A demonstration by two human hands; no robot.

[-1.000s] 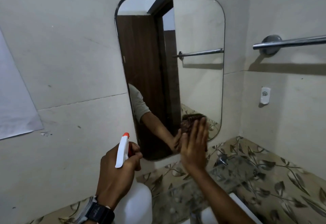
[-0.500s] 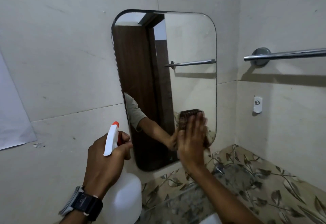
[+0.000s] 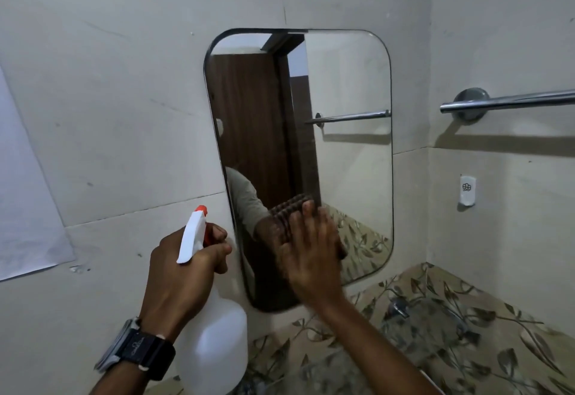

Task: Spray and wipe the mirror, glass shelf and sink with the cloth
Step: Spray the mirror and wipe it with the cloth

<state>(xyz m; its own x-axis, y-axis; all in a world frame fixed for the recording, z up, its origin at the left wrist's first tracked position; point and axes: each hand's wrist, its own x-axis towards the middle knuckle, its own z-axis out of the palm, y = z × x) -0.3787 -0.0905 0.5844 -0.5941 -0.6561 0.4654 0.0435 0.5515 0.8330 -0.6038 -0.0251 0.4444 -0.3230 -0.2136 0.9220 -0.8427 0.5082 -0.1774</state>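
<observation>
A tall mirror [image 3: 348,89] with rounded corners hangs on the pale tiled wall. My right hand [image 3: 312,254] lies flat against its lower part and presses a dark brown ribbed cloth [image 3: 287,207] to the glass; most of the cloth is hidden under the palm. My left hand [image 3: 183,273] grips a white spray bottle [image 3: 211,338] with an orange-tipped nozzle, held left of the mirror's lower edge. The glass shelf [image 3: 435,316] shows faintly at the lower right, below the mirror. The sink is out of view.
A chrome towel bar [image 3: 510,100] juts from the right wall at upper right, with a small white wall fitting [image 3: 467,190] below it. Leaf-patterned tiles [image 3: 497,351] run along the bottom. A pale sheet [image 3: 25,207] hangs on the left wall.
The view has tilted upward, so the mirror sits lower in frame. My right hand has slid the cloth leftward across the lower mirror. The left hand keeps holding the bottle.
</observation>
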